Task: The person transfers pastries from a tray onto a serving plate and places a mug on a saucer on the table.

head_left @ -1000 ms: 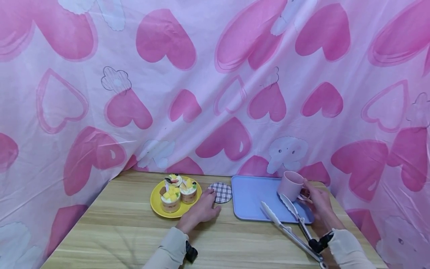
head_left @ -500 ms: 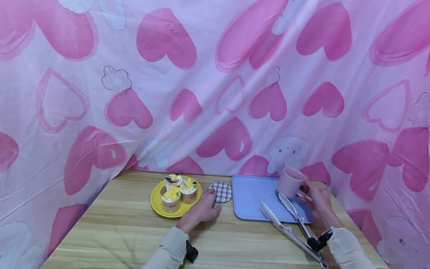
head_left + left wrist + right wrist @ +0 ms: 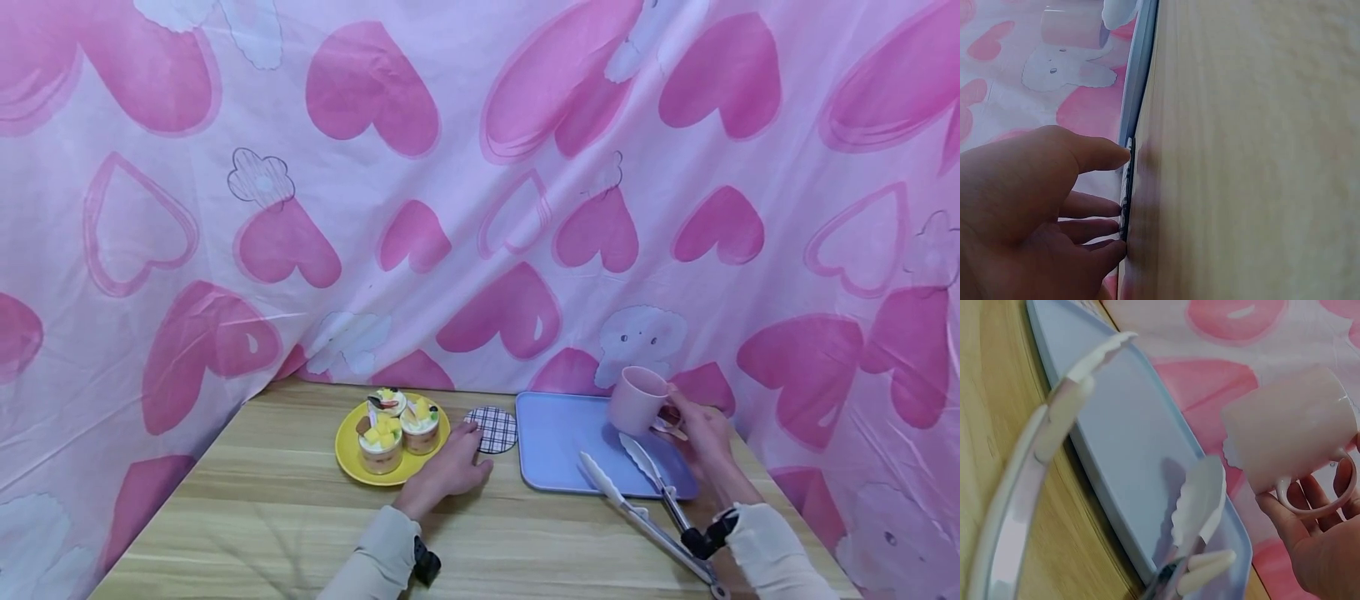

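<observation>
My right hand (image 3: pixel 703 433) grips a pink mug (image 3: pixel 637 402) by its handle. In the right wrist view the mug (image 3: pixel 1294 428) is held clear above the blue tray (image 3: pixel 562 442), and the fingers pass behind the handle loop. The left hand (image 3: pixel 450 467) reaches to a round checked coaster (image 3: pixel 495 431) left of the tray. Seen from the left wrist, the thumb and fingertips touch the near edge of the thin coaster (image 3: pixel 1127 181), with the fingers loosely bent. Metal tongs (image 3: pixel 652 525) with white tips lie spread, tips over the tray.
A yellow plate (image 3: pixel 348 462) left of the left hand bears 3 dessert cups (image 3: pixel 381 454) topped with cream and fruit. The wooden table (image 3: pixel 300 533) ends at a pink heart-patterned cloth (image 3: pixel 480 208) behind and at both sides. The tongs' handles run under the right wrist.
The right hand has raised the mug off the tray and moved it slightly left and up. The left hand, coaster and plate stay where they were.
</observation>
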### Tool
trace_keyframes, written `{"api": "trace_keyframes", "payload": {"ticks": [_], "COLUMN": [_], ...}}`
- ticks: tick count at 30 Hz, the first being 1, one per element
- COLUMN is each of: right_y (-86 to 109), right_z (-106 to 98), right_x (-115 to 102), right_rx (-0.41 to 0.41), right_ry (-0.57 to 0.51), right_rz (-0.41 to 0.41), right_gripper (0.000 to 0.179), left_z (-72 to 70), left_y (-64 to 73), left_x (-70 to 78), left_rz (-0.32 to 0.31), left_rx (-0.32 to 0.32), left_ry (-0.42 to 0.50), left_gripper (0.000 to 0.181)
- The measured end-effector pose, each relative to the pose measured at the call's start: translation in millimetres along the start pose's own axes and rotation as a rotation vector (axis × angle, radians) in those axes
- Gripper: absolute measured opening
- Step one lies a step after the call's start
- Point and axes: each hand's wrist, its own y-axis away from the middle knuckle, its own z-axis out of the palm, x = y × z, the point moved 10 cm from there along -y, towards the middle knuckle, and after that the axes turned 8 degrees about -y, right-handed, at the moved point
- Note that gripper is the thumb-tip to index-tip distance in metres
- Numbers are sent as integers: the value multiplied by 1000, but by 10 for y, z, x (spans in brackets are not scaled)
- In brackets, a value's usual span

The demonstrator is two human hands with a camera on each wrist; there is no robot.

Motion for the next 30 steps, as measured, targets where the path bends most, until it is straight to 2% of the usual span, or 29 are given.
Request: {"api": "trace_keyframes", "payload": {"ticks": [4, 10, 13, 23, 30], "right_y": [38, 74, 88, 142, 172], "right_z": [50, 110, 155, 427, 626], "right_x": [6, 34, 47, 86, 138], "right_rx": [26, 100, 110, 29, -19], "right_ry": [3, 7, -3, 10, 46], "right_rz": [-29, -17, -11, 10, 18], "right_gripper": [43, 46, 46, 45, 58], "left_z": [2, 31, 34, 25, 46], "left_y": [5, 25, 31, 35, 32], "left_x": [-23, -51, -58, -44, -49], "left_rz": [-14, -50, -57, -48, -65], "left_rx": [3, -14, -25, -38, -48], "left_ry": [15, 46, 41, 23, 32], "left_gripper": [71, 75, 75, 72, 73]}}
